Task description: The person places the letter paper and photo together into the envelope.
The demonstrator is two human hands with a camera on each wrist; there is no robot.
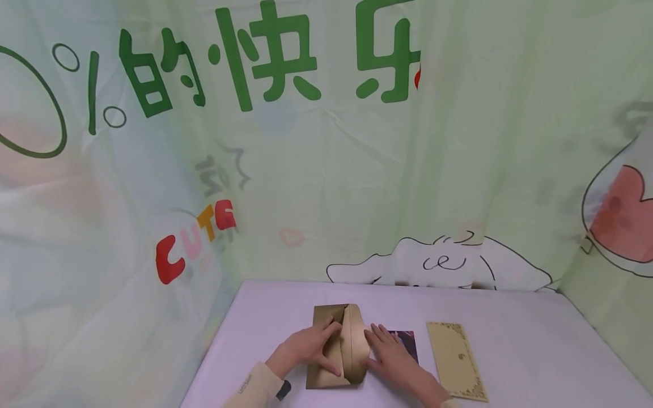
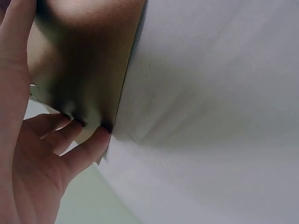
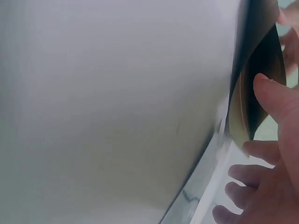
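A gold-brown paper envelope lies on the table, its flap unfolded toward the right. My left hand rests on the envelope's left part, thumb and fingers spread. In the left wrist view its fingertips touch the paper near one edge. Beside the flap's right edge is my right hand, fingers extended. The right wrist view shows the right thumb and forefinger at the edge of the curved flap, the other fingers apart from it. What is inside the envelope is hidden.
A dark printed card lies partly under the right hand. Farther right is a cream card with brown ornamental corners. The table has a pale lilac cover, and printed curtains surround it at the back and sides.
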